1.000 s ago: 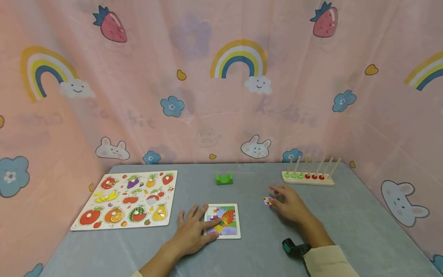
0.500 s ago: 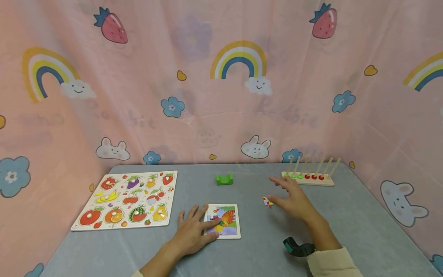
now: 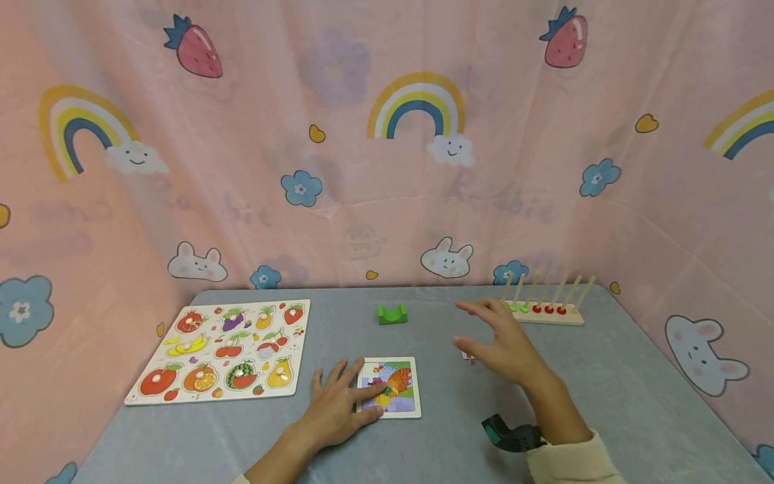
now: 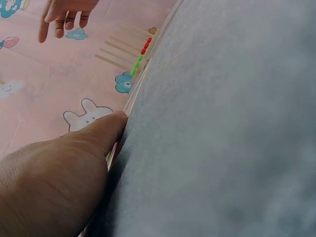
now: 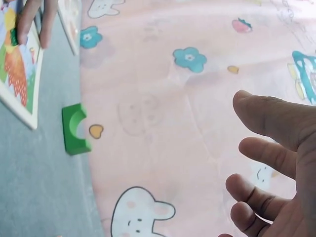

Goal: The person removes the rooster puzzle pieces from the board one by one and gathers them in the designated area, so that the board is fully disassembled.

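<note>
My left hand (image 3: 338, 407) rests with spread fingers on a small white-framed jigsaw puzzle (image 3: 400, 402) showing an orange-and-red bird. Its thumb lies along the near edge of the frame, and the fingers cover the picture's left part. To the right, my right hand (image 3: 504, 343) is raised over the table with thumb and fingers apart, holding nothing. Below its thumb lies a small colourful jigsaw piece (image 3: 467, 357), partly hidden by the hand. In the right wrist view the fingers (image 5: 266, 153) show loosely bent, with bare air between them.
A white fruit peg board (image 3: 211, 353) lies at the left. At the back middle stands a green notched block (image 3: 392, 314). A wooden peg rack (image 3: 550, 314) with red and green beads is behind my right hand. A pink printed curtain (image 3: 363, 222) encloses the grey table (image 3: 617, 390).
My right hand has lifted off the jigsaw piece, drawing back rightward, then shifting up and left above it. The piece stays on the table. My left hand has not moved.
</note>
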A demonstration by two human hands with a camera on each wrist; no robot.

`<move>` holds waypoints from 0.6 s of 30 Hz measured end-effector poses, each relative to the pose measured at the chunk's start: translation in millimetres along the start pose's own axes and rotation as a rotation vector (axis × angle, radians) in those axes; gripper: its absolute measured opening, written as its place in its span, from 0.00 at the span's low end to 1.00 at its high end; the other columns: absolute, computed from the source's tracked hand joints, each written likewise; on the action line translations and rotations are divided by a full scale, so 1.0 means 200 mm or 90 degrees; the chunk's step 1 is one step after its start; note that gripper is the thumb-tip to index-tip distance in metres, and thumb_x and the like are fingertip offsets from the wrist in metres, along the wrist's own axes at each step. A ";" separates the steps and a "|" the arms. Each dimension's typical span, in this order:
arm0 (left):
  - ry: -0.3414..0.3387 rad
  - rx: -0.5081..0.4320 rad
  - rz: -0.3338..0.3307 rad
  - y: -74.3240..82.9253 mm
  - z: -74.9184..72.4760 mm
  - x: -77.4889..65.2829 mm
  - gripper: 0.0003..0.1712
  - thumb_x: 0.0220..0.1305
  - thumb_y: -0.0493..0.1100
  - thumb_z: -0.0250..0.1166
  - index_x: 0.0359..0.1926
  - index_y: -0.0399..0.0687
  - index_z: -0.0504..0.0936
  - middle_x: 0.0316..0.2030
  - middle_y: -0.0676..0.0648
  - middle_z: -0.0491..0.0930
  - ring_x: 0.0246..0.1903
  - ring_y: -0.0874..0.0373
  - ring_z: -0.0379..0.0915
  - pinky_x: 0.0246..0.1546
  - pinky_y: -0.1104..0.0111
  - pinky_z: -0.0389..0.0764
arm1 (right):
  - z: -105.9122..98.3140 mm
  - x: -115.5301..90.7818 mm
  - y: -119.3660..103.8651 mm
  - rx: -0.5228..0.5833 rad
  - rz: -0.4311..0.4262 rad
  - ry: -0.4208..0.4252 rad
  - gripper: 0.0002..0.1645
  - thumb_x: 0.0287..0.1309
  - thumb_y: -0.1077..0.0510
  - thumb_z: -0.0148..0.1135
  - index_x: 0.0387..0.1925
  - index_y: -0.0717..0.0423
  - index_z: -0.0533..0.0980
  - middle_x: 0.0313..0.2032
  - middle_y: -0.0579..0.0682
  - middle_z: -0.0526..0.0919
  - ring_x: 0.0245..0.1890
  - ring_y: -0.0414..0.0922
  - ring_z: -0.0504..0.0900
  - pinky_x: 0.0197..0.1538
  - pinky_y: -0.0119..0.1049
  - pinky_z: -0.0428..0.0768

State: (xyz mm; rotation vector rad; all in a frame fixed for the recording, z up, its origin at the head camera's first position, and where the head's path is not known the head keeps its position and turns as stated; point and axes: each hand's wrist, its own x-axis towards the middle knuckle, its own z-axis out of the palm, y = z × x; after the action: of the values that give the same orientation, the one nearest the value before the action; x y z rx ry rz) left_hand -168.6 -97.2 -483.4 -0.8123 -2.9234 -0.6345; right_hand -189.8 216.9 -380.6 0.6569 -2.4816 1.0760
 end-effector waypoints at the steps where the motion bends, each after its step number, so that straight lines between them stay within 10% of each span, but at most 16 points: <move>1: 0.000 0.000 0.000 0.00 0.00 0.00 0.26 0.62 0.66 0.59 0.60 0.72 0.78 0.70 0.43 0.59 0.68 0.36 0.49 0.56 0.31 0.40 | 0.00 0.00 -0.01 0.000 -0.003 0.002 0.33 0.51 0.55 0.73 0.59 0.58 0.75 0.47 0.50 0.74 0.49 0.49 0.69 0.47 0.54 0.70; 18: -0.004 -0.002 0.001 0.00 0.00 0.00 0.27 0.62 0.68 0.57 0.60 0.72 0.78 0.70 0.43 0.58 0.68 0.35 0.48 0.55 0.30 0.38 | 0.10 0.07 -0.16 0.034 -0.050 0.020 0.31 0.50 0.55 0.74 0.57 0.54 0.77 0.50 0.48 0.76 0.52 0.49 0.68 0.50 0.54 0.68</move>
State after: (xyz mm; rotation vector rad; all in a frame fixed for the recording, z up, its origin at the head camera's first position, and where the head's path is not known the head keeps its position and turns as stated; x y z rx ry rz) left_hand -169.4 -97.4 -484.3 -0.8187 -2.9281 -0.6382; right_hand -187.7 178.4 -368.0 0.7422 -2.3870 1.1185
